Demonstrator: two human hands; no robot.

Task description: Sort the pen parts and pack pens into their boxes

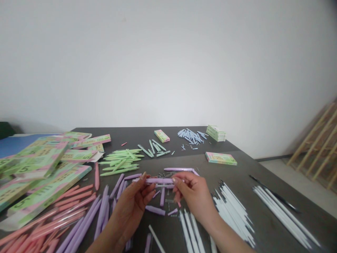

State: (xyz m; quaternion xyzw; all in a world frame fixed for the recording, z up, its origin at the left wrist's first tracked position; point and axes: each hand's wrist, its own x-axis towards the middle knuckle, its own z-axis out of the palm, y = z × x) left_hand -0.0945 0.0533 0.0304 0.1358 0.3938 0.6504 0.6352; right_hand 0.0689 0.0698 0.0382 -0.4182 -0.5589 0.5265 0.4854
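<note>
A purple pen is held level between my two hands above the table. My left hand pinches its left end between thumb and fingers. On the right end, the thumb and fingers of my right hand are closed. Below and around the pen lie loose purple pen parts, small clear pieces and springs. Another purple pen barrel rests just beyond my right hand. White refills lie under my right wrist, and purple barrels lie beside my left forearm.
Green barrels, mint barrels and blue parts form piles farther back. Pink barrels and printed boxes crowd the left. More refills lie at right. Stacked boxes stand near the far right corner.
</note>
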